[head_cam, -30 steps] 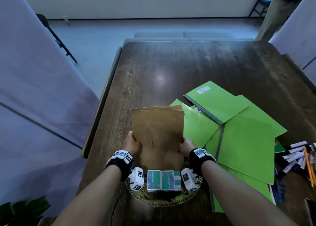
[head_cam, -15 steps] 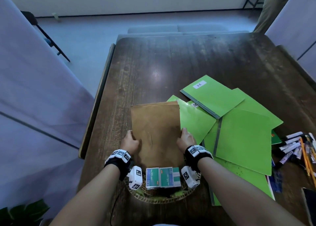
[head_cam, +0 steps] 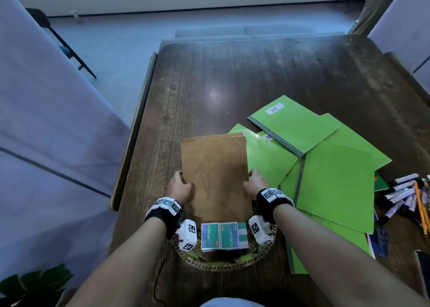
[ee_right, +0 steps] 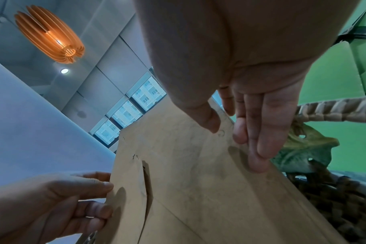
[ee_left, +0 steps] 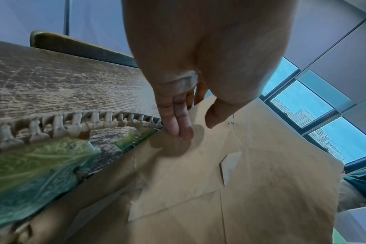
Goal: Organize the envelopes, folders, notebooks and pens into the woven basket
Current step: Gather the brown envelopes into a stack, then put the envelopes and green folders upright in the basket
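Note:
A stack of brown envelopes (head_cam: 216,174) stands tilted with its lower end inside the round woven basket (head_cam: 209,263) at the table's near edge. My left hand (head_cam: 179,188) pinches the stack's left edge, and my right hand (head_cam: 254,183) pinches the right edge. In the left wrist view the thumb of my left hand (ee_left: 196,125) lies on the envelopes (ee_left: 251,181) with the fingers behind, beside the basket rim (ee_left: 73,122). The right wrist view shows my right hand (ee_right: 230,140) gripping the envelopes (ee_right: 188,181) the same way. Green folders (head_cam: 325,167) and pens (head_cam: 402,195) lie to the right.
Two green and white boxes (head_cam: 223,235) sit at the basket's near side, with green leaves (ee_left: 31,165) in it. A green notebook labelled H.R (head_cam: 293,125) tops the folders. A dark flat item (head_cam: 422,267) lies at the right edge. A person's leg (head_cam: 377,6) stands beyond the far right corner.
Both hands keep their hold on the envelopes, which stay standing in the basket. The stack's top edges look more even than before. The head view has shifted slightly.

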Available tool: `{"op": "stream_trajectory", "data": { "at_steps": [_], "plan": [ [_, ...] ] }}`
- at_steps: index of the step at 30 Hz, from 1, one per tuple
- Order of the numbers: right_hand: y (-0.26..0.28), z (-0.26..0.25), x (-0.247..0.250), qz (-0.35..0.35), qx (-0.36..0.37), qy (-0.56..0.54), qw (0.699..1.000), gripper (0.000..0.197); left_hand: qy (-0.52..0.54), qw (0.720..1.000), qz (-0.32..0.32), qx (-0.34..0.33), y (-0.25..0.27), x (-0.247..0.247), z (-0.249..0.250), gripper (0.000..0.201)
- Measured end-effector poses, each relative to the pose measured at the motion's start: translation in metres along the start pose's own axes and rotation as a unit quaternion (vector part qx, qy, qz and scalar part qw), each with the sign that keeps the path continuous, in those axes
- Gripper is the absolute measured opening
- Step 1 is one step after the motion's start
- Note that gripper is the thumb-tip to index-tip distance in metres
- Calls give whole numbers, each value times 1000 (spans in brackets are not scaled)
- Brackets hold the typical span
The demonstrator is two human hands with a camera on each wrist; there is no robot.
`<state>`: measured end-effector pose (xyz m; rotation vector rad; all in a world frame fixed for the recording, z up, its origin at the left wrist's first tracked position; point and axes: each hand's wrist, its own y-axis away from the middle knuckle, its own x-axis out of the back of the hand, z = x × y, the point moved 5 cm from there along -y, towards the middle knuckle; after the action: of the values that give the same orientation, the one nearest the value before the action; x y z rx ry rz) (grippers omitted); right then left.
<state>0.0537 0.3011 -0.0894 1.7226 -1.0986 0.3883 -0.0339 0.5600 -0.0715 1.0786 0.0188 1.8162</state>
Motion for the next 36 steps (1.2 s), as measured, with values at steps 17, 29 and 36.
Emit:
{"op": "stream_trajectory", "data": {
  "at_steps": [17,29,36],
  "plan": [
    [6,8,12,34,9,-3,999,47,0,973,154,-170,20,15,32,22],
    [36,35,41,94,102,-99,985,19,46,967,-45,-248,46,-58,65,7],
    [41,83,79,148,141,-132,970,17,42,959,-117,-256,71,-115,103,8]
  ]
}}
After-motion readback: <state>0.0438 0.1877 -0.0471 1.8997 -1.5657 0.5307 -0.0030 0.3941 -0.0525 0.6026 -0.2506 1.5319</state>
